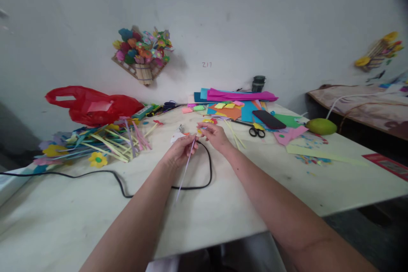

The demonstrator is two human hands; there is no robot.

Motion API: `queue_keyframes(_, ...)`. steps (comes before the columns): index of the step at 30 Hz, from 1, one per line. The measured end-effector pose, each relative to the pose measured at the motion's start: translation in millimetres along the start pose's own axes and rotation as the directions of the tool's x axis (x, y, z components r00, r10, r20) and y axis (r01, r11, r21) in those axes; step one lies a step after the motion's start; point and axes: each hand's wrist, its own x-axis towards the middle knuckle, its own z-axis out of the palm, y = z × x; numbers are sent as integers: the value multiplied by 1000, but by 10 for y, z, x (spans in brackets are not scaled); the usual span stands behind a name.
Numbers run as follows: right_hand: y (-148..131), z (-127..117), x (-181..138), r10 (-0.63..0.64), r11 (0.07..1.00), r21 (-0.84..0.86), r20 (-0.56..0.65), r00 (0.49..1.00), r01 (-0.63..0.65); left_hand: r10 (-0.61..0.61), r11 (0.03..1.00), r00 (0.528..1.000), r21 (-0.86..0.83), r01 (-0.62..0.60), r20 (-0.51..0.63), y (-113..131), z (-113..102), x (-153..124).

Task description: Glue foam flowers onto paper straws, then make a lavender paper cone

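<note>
Over the middle of the table, my left hand [180, 149] is closed around a thin lilac stem [186, 171], which slants down toward me. My right hand [215, 135] is right beside it, with thumb and fingers pinched together close to the stem's upper end. What sits in that pinch is too small to make out. Yellow and red flower pieces [208, 121] show just behind the right fingers. Partly hidden by my left hand is a white tool [177, 136], likely a glue gun. A black cord [211, 170] loops from there beneath my hands.
To the left lie a pile of paper-strip flowers [105, 142] and a red plastic bag [92, 104]. Black-handled scissors [256, 132], a phone [268, 119], coloured sheets [242, 94] and a green-yellow fruit [321, 126] are right of centre. The cord [79, 174] also crosses the left side.
</note>
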Motion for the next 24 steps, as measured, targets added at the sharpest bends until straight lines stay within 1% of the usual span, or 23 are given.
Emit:
queue_keyframes(2,17,-24,8,-105,986,-130,17,994,107,0,1000,1000,5,0,-8,4,1,-1)
queue_keyframes(4,27,-39,9,-189,950,-247,32,981,191,2,1000,1000,14,-1,-20,6,7,-6)
queue_keyframes(7,25,-50,-1,-243,908,-344,34,969,240,0,1000,1000,23,0,-23,2,8,-8)
queue_keyframes(14,-13,-77,-16,-214,880,-424,54,975,216,17,999,1000,44,-17,-3,-27,-31,23)
queue_keyframes(18,-5,-66,-14,-230,864,-446,64,971,234,6,1000,1000,27,-6,-15,-30,-31,28)
queue_keyframes(20,-1,-49,-16,-239,857,-457,57,969,239,5,1000,1000,20,-5,-13,-34,-32,27)
queue_keyframes(24,2,-4,-26,-217,849,-488,24,976,201,6,1000,1000,24,-6,-16,-48,-41,34)
